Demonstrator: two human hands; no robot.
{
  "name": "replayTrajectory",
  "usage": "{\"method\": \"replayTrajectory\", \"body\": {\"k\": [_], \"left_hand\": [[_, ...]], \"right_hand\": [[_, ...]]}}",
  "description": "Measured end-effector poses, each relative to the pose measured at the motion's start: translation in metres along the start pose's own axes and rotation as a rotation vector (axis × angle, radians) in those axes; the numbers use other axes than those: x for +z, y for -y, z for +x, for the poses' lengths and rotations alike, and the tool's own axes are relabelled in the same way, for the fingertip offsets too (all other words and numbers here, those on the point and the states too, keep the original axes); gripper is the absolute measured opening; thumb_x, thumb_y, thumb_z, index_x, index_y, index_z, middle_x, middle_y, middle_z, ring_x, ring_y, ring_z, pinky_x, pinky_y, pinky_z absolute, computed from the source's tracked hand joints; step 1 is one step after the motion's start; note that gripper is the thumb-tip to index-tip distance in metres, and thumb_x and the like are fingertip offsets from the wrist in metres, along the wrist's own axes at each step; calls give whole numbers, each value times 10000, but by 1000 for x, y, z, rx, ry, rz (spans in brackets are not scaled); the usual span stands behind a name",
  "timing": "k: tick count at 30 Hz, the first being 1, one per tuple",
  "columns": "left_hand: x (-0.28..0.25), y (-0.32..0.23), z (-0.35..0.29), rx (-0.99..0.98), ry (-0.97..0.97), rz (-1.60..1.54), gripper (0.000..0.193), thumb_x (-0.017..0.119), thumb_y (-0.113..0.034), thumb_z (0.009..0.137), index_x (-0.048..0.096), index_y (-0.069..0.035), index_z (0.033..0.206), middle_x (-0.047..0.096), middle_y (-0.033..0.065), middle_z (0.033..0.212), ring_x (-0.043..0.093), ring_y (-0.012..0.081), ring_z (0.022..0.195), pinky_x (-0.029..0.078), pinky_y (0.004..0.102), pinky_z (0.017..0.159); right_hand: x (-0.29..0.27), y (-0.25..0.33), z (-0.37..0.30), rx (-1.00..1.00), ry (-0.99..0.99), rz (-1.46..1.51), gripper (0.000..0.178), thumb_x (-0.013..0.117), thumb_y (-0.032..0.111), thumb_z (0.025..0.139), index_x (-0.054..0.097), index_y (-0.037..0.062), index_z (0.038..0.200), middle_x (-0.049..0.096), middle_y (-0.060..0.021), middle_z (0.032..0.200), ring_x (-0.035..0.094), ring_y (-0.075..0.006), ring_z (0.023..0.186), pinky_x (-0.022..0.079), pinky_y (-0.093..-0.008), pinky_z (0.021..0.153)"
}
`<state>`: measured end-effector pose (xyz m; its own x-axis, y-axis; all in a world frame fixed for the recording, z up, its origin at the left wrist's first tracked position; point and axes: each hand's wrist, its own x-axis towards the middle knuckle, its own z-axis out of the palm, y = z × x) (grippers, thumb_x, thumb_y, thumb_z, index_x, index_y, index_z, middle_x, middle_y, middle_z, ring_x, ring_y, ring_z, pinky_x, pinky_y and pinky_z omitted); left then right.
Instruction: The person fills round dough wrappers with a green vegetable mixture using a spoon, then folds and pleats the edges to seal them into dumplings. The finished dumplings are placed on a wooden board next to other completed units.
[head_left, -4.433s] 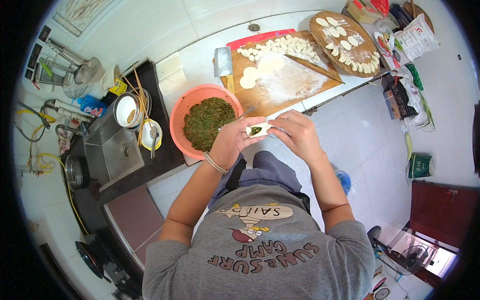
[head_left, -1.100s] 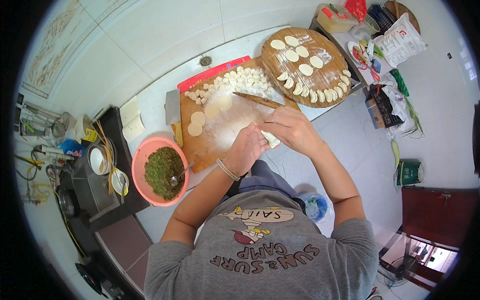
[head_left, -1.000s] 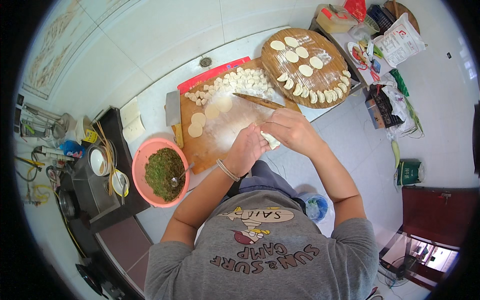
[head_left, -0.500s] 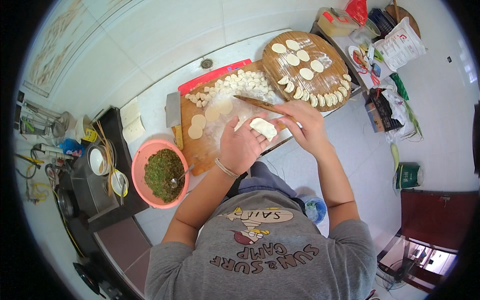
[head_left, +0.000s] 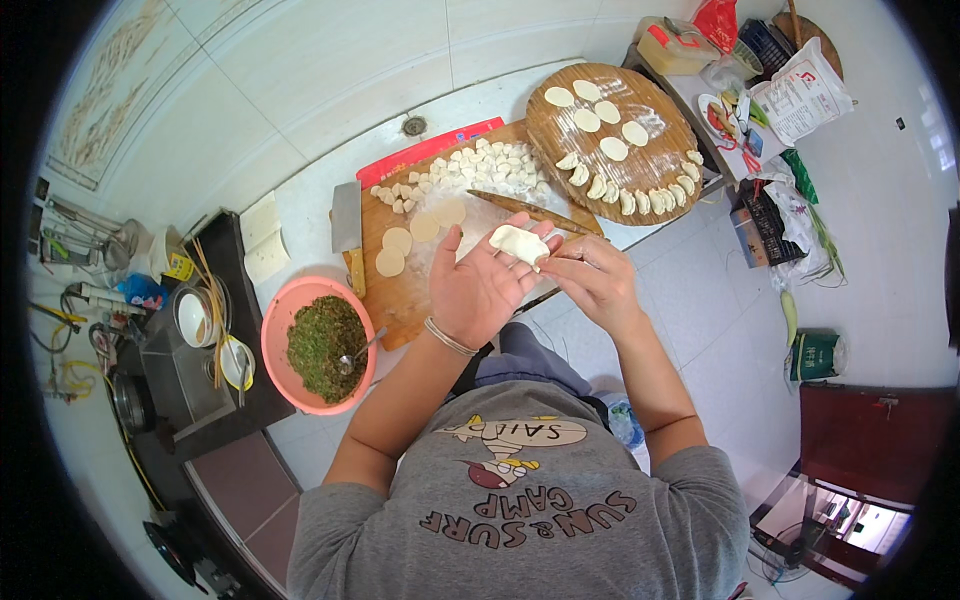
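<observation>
A pale, folded dumpling (head_left: 518,246) lies over the outstretched fingers of my left hand (head_left: 474,292), which is palm up and open beneath it. My right hand (head_left: 598,282) pinches the dumpling's right end between thumb and fingers. Just beyond my hands, a tapered wooden rolling pin (head_left: 520,208) lies across the floured cutting board (head_left: 402,312). Several round dough wrappers (head_left: 424,227) lie on the board's left part, and small dough pieces (head_left: 480,165) are heaped along its far side.
A pink bowl (head_left: 275,372) of green filling with a spoon stands left, near a cleaver (head_left: 346,218). At the far right, a round wooden board (head_left: 655,110) bears flat wrappers and a curved row of finished dumplings (head_left: 628,203). A dark sink (head_left: 185,385) is farther left.
The dumpling has shifted slightly left and up and turned a little. My right hand has moved left and down, now closed on its end. My left fingers have straightened.
</observation>
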<state>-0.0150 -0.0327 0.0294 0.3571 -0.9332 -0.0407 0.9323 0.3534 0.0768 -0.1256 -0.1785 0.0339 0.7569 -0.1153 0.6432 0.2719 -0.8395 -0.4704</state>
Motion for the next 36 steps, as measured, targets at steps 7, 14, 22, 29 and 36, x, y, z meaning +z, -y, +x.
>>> {"method": "replayTrajectory", "body": {"k": [7,14,22,29,36], "left_hand": [[-1,2,2,41,-42,-9,701,266,-500,928,320,59,1346,298,288,1406,262,383,1340,202,473,1104],[4,9,2,100,-54,95,665,280,-480,935,333,51,1331,352,255,1374,315,335,1312,214,444,1105],[5,0,-2,76,-75,74,694,276,-503,928,361,65,1318,357,284,1370,307,360,1321,215,483,1104],[6,0,-3,30,-61,110,688,278,-507,929,373,56,1312,334,296,1383,336,371,1301,223,495,1097],[10,9,-1,29,-77,176,691,256,-497,937,351,66,1325,389,264,1345,343,341,1298,242,460,1092]], "right_hand": [[9,2,4,9,-80,13,155,706,35,684,645,53,826,602,-66,768,591,-219,671,467,-308,572],[24,20,2,416,-145,57,146,686,28,713,560,32,787,594,-99,739,600,-212,641,478,-299,557],[-1,22,9,325,-76,96,171,658,10,744,618,24,909,636,-95,813,621,-227,697,494,-314,598],[-10,6,13,41,53,64,135,635,-24,736,643,19,865,629,-97,860,607,-257,795,489,-338,695],[-1,10,6,236,46,64,134,660,-7,710,563,18,799,619,-106,819,593,-260,703,492,-340,636]]}}
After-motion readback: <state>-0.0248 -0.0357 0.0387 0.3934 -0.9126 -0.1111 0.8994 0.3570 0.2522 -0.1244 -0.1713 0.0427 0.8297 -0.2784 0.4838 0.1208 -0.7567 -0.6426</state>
